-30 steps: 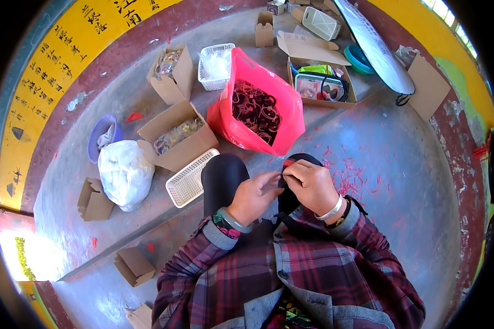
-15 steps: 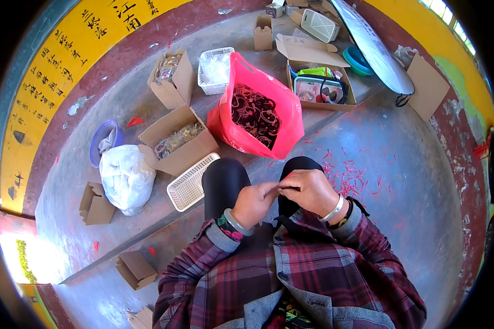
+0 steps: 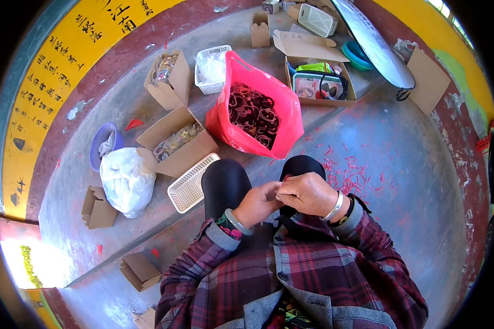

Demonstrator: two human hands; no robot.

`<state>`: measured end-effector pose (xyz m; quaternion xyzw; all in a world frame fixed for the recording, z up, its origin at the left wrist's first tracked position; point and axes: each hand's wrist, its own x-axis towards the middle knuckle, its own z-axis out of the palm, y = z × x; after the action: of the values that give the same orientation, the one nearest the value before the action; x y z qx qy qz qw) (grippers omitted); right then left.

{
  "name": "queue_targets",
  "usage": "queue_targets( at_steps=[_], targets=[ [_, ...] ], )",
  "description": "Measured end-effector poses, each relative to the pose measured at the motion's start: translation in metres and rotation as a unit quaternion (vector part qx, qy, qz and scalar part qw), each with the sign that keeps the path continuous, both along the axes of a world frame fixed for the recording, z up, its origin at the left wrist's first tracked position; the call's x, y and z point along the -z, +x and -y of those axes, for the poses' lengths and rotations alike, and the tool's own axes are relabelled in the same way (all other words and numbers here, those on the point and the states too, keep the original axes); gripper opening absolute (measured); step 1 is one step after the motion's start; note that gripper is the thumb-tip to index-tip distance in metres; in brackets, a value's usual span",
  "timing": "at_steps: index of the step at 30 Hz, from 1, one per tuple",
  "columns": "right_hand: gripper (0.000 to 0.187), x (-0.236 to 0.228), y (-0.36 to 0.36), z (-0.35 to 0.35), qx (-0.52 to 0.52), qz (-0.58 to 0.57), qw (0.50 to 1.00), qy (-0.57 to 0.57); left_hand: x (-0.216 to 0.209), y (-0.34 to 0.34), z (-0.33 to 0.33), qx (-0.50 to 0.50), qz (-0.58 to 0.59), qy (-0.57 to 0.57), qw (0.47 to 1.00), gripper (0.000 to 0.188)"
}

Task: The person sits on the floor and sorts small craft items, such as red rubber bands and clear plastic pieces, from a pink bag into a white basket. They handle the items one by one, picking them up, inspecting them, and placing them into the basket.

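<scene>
My left hand and my right hand meet in front of my knees, fingertips pinched together. Whatever lies between the fingers is too small and too covered to name. Just beyond my knees stands a wide-open pink plastic bag. Inside it lies a heap of dark, reddish and pale loops, like thin bands or cords. To the left of my knees is a cream perforated basket. Small red scraps are scattered on the floor past my right hand.
Left of the bag, cardboard boxes hold small bagged items, near a white plastic sack and a purple basin. A white basket stands farther back. At far right are an opened carton, a teal basin and a leaning board.
My hands stay together; the right hand has turned slightly, its fingers curled down more over the left fingertips. The view has shifted a little. Bag, boxes and baskets stay put.
</scene>
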<state>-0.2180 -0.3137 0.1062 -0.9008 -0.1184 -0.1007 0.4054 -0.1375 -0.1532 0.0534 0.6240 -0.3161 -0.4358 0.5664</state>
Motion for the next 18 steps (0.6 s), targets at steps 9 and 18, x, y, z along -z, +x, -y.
queue_targets(
  at_steps=[9, 18],
  targets=[
    [0.017, 0.000, 0.015, 0.012, -0.003, -0.011, 0.998, -0.061, 0.014, 0.016, 0.025, 0.000, -0.058, -0.084, 0.995, 0.032],
    [0.010, -0.004, 0.037, 0.024, 0.057, 0.003, 0.987, -0.148, 0.015, 0.043, 0.050, -0.034, 0.019, -0.082, 0.996, 0.042]
  ],
)
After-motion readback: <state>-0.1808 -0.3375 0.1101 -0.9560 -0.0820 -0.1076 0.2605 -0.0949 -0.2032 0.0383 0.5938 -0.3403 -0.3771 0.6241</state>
